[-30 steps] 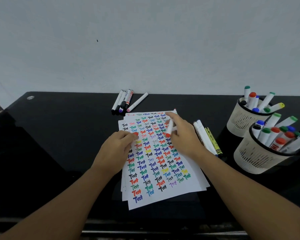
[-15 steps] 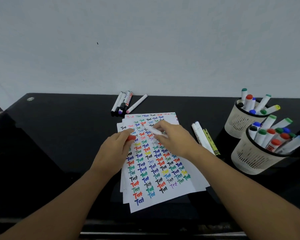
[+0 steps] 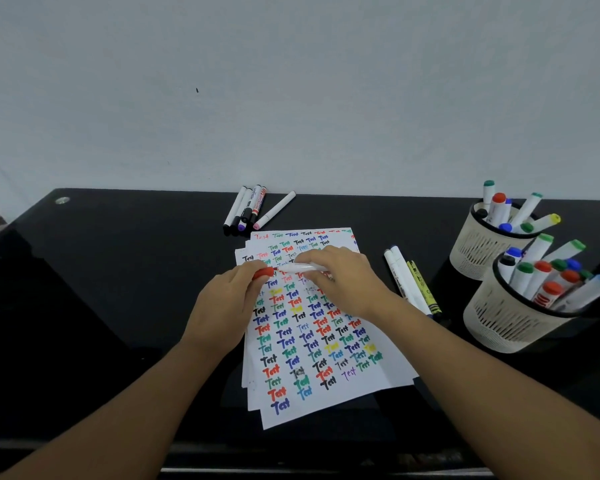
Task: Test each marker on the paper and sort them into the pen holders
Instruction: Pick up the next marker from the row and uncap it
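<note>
1. Two hands meet over the far half of the paper [image 3: 326, 341], which lies mid-table as a loose stack covered in coloured "Test" marks.
2. Left hand [image 3: 222, 306] pinches the red cap [image 3: 263, 273] between thumb and fingertips. Right hand [image 3: 340, 278] is curled round the white marker [image 3: 302, 268], gripping its barrel.
3. Marker position: held just above the paper. Long axis runs roughly parallel to the table's far edge, tip end pointing toward the left edge and the cap. Cap and tip sit almost touching; cannot tell whether the cap is seated.
4. Step in hand, as I judge it: cap meeting the red marker. To do it well, keep cap and barrel on one line, push or pull straight along that axis, and hold the barrel firmly near the tip so it does not skid ink across the sheet.
5. Remaining: two pen holders [image 3: 520, 320] at the right edge are already well stocked. Loose markers [image 3: 248, 209] near the far edge, and others [image 3: 406, 282] between paper and holders, are untouched.
</note>
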